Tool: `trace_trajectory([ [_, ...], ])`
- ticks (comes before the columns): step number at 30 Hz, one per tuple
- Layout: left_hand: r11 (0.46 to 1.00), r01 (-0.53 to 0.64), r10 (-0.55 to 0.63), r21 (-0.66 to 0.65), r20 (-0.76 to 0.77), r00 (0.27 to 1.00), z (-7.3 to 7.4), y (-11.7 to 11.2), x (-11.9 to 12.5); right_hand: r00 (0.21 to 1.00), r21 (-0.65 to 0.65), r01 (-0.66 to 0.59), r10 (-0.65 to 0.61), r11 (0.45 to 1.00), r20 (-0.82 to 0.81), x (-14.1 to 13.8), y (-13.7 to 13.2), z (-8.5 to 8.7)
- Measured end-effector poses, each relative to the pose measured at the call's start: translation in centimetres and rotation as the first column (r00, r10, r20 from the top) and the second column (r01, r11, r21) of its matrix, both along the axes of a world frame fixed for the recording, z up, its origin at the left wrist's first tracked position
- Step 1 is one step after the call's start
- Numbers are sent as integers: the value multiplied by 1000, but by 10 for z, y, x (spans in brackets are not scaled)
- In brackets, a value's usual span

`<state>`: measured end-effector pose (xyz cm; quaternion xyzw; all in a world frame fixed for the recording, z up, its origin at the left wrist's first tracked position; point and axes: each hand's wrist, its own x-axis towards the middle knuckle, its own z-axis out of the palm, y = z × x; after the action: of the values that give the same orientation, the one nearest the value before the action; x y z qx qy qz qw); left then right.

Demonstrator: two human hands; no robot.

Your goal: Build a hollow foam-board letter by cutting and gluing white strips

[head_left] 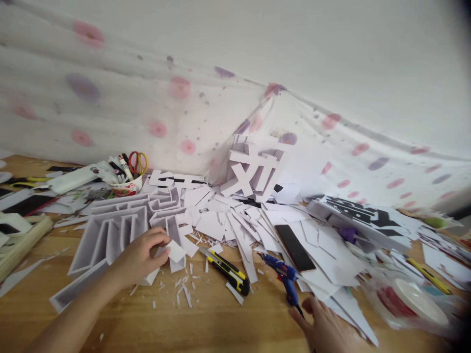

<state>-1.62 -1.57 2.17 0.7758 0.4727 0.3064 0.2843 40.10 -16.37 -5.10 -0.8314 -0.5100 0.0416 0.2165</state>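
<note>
My left hand (142,257) rests on a large white foam-board letter frame (110,235) lying flat on the wooden table, its fingers pinched on a small white card piece (175,251). My right hand (324,326) lies near the front edge, fingers spread, just below the handle of a blue glue gun (285,277), touching nothing I can make out. A yellow-and-black utility knife (228,270) lies between the two hands among paper scraps.
White card offcuts (235,225) cover the table's middle. A finished 3D character (253,169) leans against the spotted cloth behind. A black phone (294,247), a cup with scissors and pens (127,176), printed sheets (362,215) and tape rolls (412,299) lie around.
</note>
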Motion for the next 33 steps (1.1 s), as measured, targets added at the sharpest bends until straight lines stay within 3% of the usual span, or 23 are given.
trace_trajectory([
  [2, 999, 45, -44, 13, -54, 998, 1, 1, -1, 991, -86, -121, 114, 989, -76, -18, -5, 15],
  [4, 996, 86, -83, 29, -103, 991, 4, 2, 1, 932, -72, -314, 293, 947, -212, -45, 4, 37],
  [5, 994, 104, -99, 41, -118, 988, 6, 2, 2, 884, -46, -403, 376, 914, -277, -62, 13, 49],
  [9, 974, 199, -185, 113, -118, 976, 15, -1, 11, 712, 189, -546, 571, 816, -409, -134, 66, 87],
  [12, 951, 275, -247, 138, -192, 950, 19, -7, 17, 535, 314, -668, 729, 675, -427, -181, 96, 95],
  [15, 944, 312, -273, 110, -277, 921, 22, -12, 18, 428, 281, -779, 802, 561, -416, -210, 110, 89],
  [17, 941, 324, -283, 99, -295, 913, 24, -14, 17, 435, 233, -798, 799, 556, -416, -217, 113, 83],
  [21, 940, 320, -277, 117, -281, 919, 18, -6, 7, 481, 215, -771, 769, 600, -421, -211, 115, 74],
  [26, 946, 206, -129, 248, -296, 946, -12, 23, -1, 478, 301, -718, 758, 628, -443, -198, 120, 72],
  [30, 947, 202, -103, 248, -361, 927, -37, 32, 3, 477, 340, -730, 798, 593, -369, -200, 125, 74],
  [33, 945, 191, -86, 266, -361, 929, -46, 30, 5, 468, 327, -770, 834, 547, -293, -207, 129, 74],
])
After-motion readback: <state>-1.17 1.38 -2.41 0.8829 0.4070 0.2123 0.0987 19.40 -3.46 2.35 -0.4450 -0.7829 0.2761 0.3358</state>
